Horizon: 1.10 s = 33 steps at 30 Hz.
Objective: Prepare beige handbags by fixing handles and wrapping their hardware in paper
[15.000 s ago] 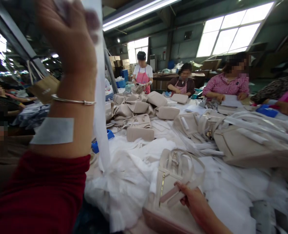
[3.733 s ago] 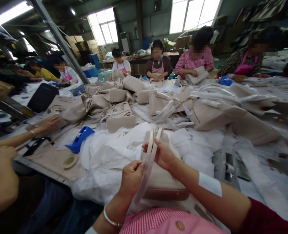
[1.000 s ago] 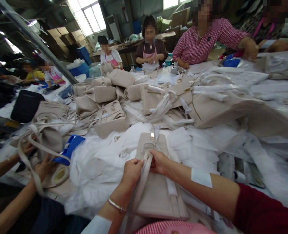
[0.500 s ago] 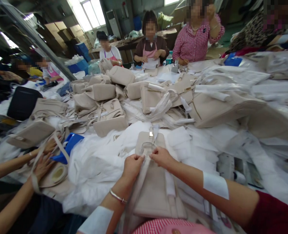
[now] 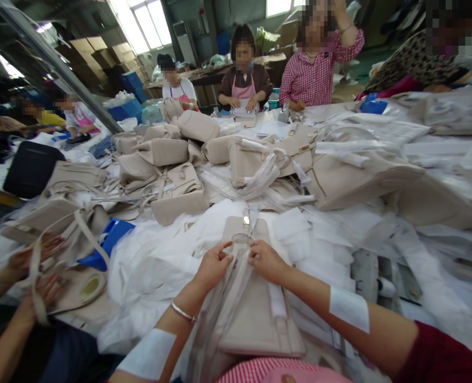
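A beige bag (image 5: pixel 255 303) lies in front of me, its top end pointing away, with a metal buckle near that end. Clear plastic film (image 5: pixel 236 287) runs down over the bag's strap and left side. My left hand (image 5: pixel 215 263) is at the left edge of the strap, thumb and forefinger slightly apart, with nothing visibly gripped. On the strap's right side, my right hand (image 5: pixel 265 260) has its fingers bent together at the film's edge; what they pinch is too small to make out.
Beige bags (image 5: pixel 180 202) are piled across the table beyond white wrapping sheets (image 5: pixel 151 266). A co-worker's hands (image 5: pixel 46 271) touch a strap at the left, near a blue piece (image 5: pixel 110 242) and a tape roll (image 5: pixel 90 287). Several people sit opposite.
My left hand has loosened its pinch and shifted slightly left. The plastic film has spread farther left. The co-worker's hands at the left have moved left with the strap.
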Available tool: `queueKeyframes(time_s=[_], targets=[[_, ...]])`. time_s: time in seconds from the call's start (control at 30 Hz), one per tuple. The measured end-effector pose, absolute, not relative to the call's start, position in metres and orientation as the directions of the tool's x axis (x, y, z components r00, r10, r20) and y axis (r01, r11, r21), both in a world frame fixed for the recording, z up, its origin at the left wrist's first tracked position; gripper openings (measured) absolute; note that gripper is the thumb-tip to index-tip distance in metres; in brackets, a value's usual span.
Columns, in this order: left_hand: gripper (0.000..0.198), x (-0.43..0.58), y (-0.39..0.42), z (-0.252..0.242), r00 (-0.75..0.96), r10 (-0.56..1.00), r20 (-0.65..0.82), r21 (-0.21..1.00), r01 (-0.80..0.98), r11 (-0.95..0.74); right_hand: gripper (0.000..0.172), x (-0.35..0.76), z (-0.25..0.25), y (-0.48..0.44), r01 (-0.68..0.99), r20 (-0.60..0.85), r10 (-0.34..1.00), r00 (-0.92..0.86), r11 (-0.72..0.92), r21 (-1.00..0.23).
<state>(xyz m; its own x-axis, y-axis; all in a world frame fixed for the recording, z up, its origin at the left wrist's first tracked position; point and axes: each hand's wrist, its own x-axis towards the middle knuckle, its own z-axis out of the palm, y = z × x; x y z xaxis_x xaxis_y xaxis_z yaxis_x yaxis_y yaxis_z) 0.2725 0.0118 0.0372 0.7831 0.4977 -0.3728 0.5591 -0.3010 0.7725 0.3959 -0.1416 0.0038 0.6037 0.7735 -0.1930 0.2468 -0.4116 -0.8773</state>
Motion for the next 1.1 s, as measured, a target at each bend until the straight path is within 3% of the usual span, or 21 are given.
queueKeyframes(time_s=[0.1, 0.2, 0.3, 0.37, 0.47, 0.57, 0.63, 0.73, 1.1], targets=[[0.027, 0.279, 0.021, 0.049, 0.884, 0.359, -0.301, 0.65, 0.465, -0.601, 0.011, 0.398, 0.004, -0.143, 0.259, -0.244, 0.764, 0.597, -0.471, -0.843], [0.019, 0.287, 0.026, 0.059, 0.918, 0.236, -0.319, 0.422, 0.36, -0.832, 0.012, 0.402, 0.006, -0.142, 0.27, -0.292, 0.755, 0.587, -0.523, -0.808], [0.021, 0.293, 0.03, 0.061, 0.912, 0.184, -0.367, 0.179, 0.264, -0.948, 0.013, 0.406, 0.006, -0.141, 0.268, -0.314, 0.744, 0.59, -0.547, -0.793], [0.023, 0.295, 0.031, 0.06, 0.907, 0.161, -0.389, 0.094, 0.213, -0.973, 0.013, 0.409, 0.005, -0.141, 0.278, -0.317, 0.75, 0.581, -0.549, -0.788], [0.021, 0.298, 0.034, 0.057, 0.918, 0.104, -0.381, 0.095, 0.151, -0.984, 0.011, 0.412, 0.001, -0.138, 0.301, -0.319, 0.769, 0.555, -0.543, -0.784], [0.015, 0.305, 0.037, 0.056, 0.948, -0.088, -0.305, 0.194, -0.029, -0.981, 0.012, 0.415, -0.003, -0.134, 0.316, -0.323, 0.78, 0.537, -0.54, -0.78], [0.014, 0.314, 0.039, 0.055, 0.929, -0.167, -0.33, 0.255, -0.083, -0.963, 0.014, 0.416, -0.005, -0.132, 0.315, -0.331, 0.779, 0.532, -0.546, -0.776], [0.018, 0.329, 0.043, 0.053, 0.885, -0.12, -0.45, 0.258, 0.0, -0.966, 0.015, 0.42, -0.008, -0.129, 0.3, -0.352, 0.769, 0.534, -0.562, -0.771], [0.019, 0.356, 0.054, 0.023, 0.82, -0.108, -0.562, 0.263, 0.053, -0.963, 0.03, 0.427, -0.017, -0.114, 0.115, -0.476, 0.723, 0.501, -0.601, -0.791]])
